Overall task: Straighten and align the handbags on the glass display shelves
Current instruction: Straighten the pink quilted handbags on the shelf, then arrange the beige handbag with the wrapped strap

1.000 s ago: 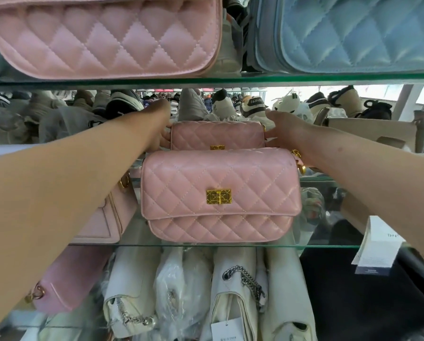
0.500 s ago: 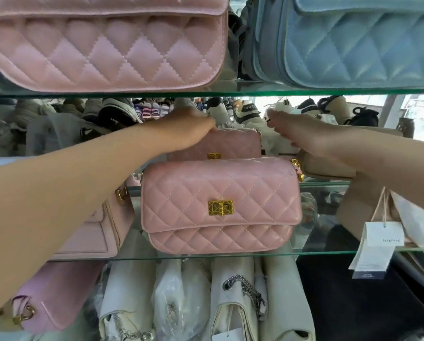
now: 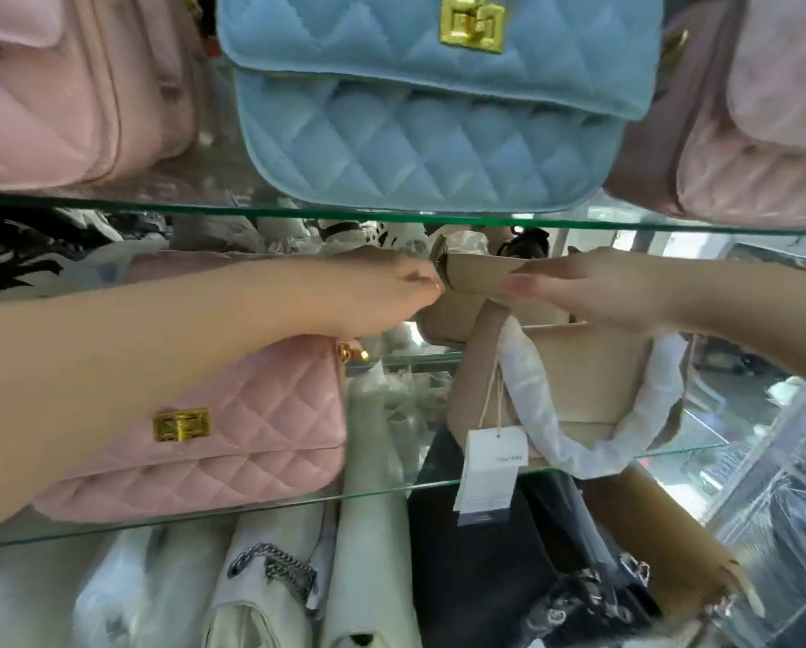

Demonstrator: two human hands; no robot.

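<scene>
moved off the pink quilted handbag (image 3: 251, 437): left grip (image 3: 382, 292) pinches the rear beige handbag (image 3: 476, 273), right grip (image 3: 592, 287) lies flat; tugging could topple the front beige handbag (image 3: 588, 367)

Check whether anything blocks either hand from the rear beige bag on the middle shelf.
Nothing visible does. The left hand meets the rear beige bag at its left end, and the right hand lays straight fingers across its flap. The front beige bag stands nearer, below the right wrist.
</scene>
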